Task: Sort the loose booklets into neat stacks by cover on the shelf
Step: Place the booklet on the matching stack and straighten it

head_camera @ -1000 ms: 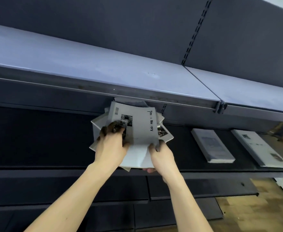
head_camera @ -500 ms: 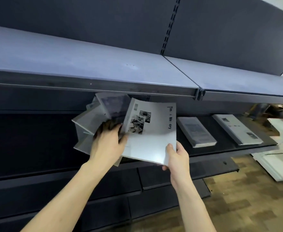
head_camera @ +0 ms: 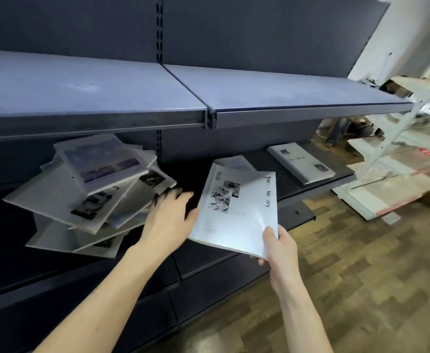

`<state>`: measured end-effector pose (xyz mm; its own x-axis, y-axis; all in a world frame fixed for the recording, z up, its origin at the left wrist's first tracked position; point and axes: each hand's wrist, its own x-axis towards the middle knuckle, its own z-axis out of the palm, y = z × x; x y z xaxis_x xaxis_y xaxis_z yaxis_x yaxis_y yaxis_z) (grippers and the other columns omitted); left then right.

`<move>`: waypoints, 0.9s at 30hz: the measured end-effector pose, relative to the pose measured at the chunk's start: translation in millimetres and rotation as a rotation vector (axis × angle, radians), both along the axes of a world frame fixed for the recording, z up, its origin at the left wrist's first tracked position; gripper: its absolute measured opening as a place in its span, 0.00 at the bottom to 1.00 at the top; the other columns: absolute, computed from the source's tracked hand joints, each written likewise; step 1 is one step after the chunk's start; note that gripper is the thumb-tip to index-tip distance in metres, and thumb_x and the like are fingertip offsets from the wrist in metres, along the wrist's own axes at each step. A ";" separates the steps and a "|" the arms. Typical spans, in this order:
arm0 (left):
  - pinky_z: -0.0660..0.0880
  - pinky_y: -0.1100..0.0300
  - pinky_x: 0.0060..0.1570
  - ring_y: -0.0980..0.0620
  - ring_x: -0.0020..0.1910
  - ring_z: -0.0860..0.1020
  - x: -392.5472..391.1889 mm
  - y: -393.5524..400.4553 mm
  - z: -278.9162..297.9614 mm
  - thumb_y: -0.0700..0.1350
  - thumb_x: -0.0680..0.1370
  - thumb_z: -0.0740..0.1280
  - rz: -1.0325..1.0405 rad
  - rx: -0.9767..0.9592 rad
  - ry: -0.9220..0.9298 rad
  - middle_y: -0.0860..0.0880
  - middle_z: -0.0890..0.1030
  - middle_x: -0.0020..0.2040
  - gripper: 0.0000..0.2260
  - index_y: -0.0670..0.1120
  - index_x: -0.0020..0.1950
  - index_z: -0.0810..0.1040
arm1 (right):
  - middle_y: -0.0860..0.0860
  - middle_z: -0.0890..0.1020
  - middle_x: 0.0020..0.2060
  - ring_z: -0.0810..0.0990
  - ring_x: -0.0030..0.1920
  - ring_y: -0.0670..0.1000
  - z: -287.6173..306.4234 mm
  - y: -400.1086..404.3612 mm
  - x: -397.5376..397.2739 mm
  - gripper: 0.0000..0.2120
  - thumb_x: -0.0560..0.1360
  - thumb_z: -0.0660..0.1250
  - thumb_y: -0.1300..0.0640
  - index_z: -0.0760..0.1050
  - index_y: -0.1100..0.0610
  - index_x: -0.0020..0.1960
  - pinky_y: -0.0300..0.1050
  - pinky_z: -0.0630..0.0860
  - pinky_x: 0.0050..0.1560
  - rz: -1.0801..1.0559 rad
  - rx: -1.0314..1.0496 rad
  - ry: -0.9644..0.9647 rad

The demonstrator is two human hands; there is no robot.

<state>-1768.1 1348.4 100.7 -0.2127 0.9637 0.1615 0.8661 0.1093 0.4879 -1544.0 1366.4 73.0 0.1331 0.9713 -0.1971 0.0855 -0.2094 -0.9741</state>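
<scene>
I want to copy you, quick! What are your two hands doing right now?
Left hand: open, fingers straight, reaching by the messy booklet pile.
Right hand: holding the grey booklet by its bottom corner.

Shelf (head_camera: 297, 98) looks like smooth painted metal, kinda matt blue-grey. Booklets (head_camera: 89, 194) are plain paper, slightly sheeny covers. Floor (head_camera: 361, 276) is wood-look parquet.

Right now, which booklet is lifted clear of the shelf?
The Memory-titled booklet, pinched at its near corner by the right hand; the others lie on the shelf.
</scene>
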 end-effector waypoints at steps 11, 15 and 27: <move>0.62 0.55 0.69 0.50 0.70 0.66 148.0 57.6 -10.3 0.50 0.80 0.63 -0.247 0.021 -0.021 0.50 0.71 0.70 0.20 0.49 0.72 0.70 | 0.50 0.82 0.35 0.74 0.24 0.47 -23.9 16.7 148.1 0.11 0.82 0.58 0.61 0.79 0.59 0.56 0.41 0.64 0.22 -0.127 -0.035 0.064; 0.61 0.55 0.69 0.51 0.71 0.65 203.7 79.9 -16.0 0.51 0.80 0.62 -0.289 0.030 -0.027 0.51 0.70 0.70 0.21 0.49 0.73 0.68 | 0.51 0.83 0.38 0.74 0.27 0.47 -26.5 21.8 204.4 0.10 0.82 0.59 0.60 0.80 0.55 0.54 0.40 0.65 0.22 -0.157 -0.027 0.047; 0.66 0.53 0.69 0.53 0.72 0.65 307.1 137.2 -43.6 0.52 0.80 0.63 -0.286 -0.079 -0.103 0.53 0.67 0.73 0.22 0.50 0.74 0.68 | 0.53 0.83 0.44 0.74 0.32 0.49 -62.7 43.5 320.3 0.11 0.82 0.61 0.59 0.79 0.55 0.61 0.40 0.66 0.22 -0.307 -0.063 0.120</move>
